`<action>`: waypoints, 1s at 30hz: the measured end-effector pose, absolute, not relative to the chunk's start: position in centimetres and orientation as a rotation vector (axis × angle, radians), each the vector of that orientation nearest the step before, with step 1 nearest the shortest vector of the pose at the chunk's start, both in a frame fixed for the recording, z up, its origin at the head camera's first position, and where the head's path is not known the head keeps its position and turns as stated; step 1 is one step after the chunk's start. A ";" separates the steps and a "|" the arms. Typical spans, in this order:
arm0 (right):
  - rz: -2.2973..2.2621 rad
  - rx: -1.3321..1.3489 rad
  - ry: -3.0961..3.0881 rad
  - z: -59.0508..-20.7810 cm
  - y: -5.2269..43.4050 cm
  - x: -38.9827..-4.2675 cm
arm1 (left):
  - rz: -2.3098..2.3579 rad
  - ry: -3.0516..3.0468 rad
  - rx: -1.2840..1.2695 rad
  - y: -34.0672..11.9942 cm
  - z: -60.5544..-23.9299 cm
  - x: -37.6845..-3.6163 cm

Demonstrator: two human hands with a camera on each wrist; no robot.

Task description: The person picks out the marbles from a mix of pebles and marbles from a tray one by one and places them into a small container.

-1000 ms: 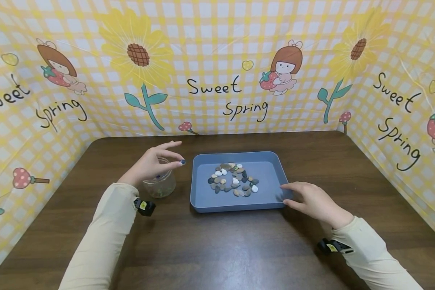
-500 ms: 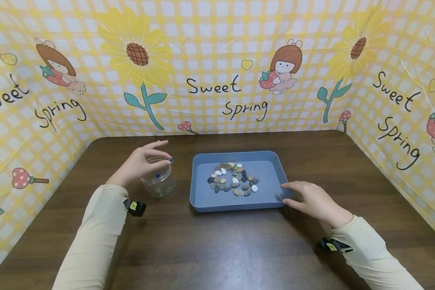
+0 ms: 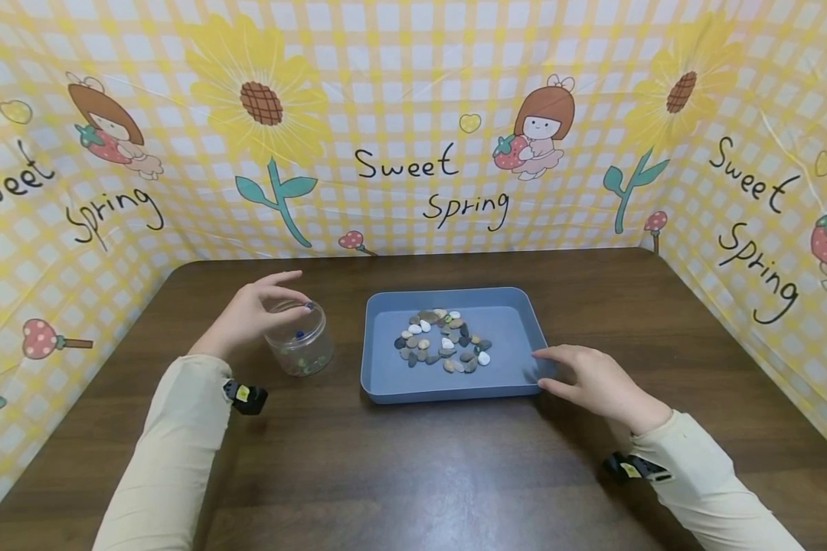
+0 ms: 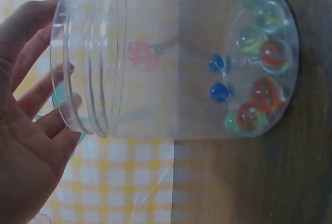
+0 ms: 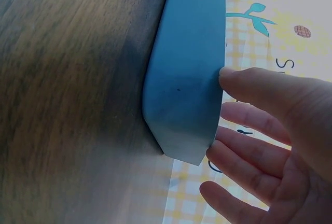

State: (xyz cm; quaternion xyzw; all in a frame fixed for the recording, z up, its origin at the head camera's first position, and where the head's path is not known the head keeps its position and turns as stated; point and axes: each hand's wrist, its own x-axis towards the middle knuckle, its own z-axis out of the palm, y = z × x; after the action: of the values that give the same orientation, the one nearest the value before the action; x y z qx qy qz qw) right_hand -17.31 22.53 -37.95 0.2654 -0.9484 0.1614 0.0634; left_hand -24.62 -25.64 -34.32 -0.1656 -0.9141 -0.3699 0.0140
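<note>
My left hand [image 3: 251,314] pinches a small blue marble [image 3: 308,306] between thumb and forefinger, over the mouth of a clear jar [image 3: 310,353]. In the left wrist view several marbles lie at the jar's bottom: red-swirled ones [image 4: 266,94], greenish ones and blue specks of glass that look like blue marbles [image 4: 220,92]. That hand [image 4: 31,125] is close behind the jar's rim, its pinch blurred through the plastic. My right hand [image 3: 596,383] touches the right rim of a blue tray [image 3: 517,314] with thumb and fingertips, fingers relaxed.
Several pebbles [image 3: 448,343], white, grey, tan and black, lie in the tray in curved outlines, with a greenish piece among them. Tray and jar stand on a dark wooden table [image 3: 413,474]. A yellow checked cloth [image 3: 400,115] encloses the back and sides.
My left hand has moved left, carrying the marble from near the tray back over the jar's mouth. The right hand and the tray have stayed put.
</note>
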 end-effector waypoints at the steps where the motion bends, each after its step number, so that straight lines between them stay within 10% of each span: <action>1: 0.489 0.801 -2.865 -38.0 22.5 -17.3 | -1.143 -2.855 -0.515 -25.7 -34.3 -24.6; 30: 0.489 0.794 -2.871 -38.0 22.5 -17.3 | -1.080 -2.906 -0.499 -25.7 -35.0 -24.3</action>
State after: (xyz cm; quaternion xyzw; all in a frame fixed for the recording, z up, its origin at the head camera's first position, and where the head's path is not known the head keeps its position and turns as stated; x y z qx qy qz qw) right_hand -17.29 22.52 -37.97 0.2625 -0.9493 0.1618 0.0613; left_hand -24.34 -25.71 -35.02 -0.1590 -0.9254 -0.3440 0.0009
